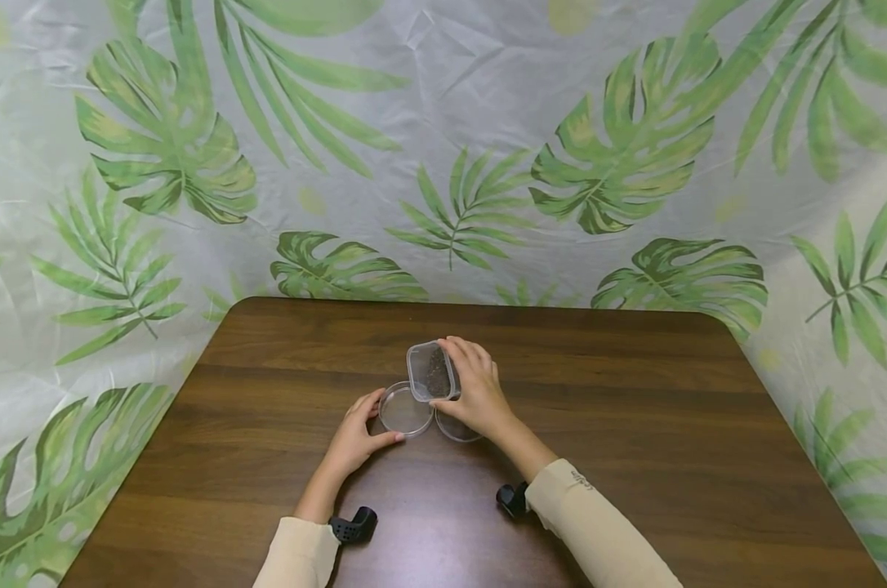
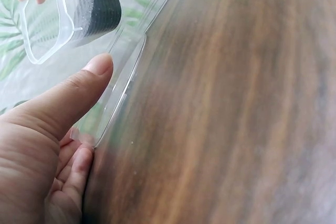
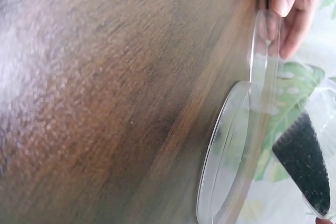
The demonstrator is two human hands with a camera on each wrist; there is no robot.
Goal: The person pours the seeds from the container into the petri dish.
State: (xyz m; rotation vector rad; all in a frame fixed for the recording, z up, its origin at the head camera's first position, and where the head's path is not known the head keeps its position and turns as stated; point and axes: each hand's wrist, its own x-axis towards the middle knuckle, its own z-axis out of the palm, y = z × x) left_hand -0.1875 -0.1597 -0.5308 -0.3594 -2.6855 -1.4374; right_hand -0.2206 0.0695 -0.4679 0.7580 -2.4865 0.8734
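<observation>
A clear square plastic tub (image 1: 420,374) with dark fine grains (image 1: 439,376) in it is gripped by my right hand (image 1: 480,392), thumb on one side and fingers on the other. It is tipped over sideways above the dishes, its mouth facing left, and the grains are heaped against one wall. Below it, my left hand (image 1: 354,433) holds a shallow clear petri dish (image 1: 405,416) by the rim between thumb and fingers. Another clear round dish (image 3: 223,156) lies against its right side, partly hidden by the tub and right hand in the head view.
Both dishes lie on a brown wood-grain table (image 1: 635,425). A leaf-patterned cloth (image 1: 473,98) hangs behind the table's far edge. Black wrist-worn cameras sit at the left cuff (image 1: 355,527) and the right cuff (image 1: 513,500).
</observation>
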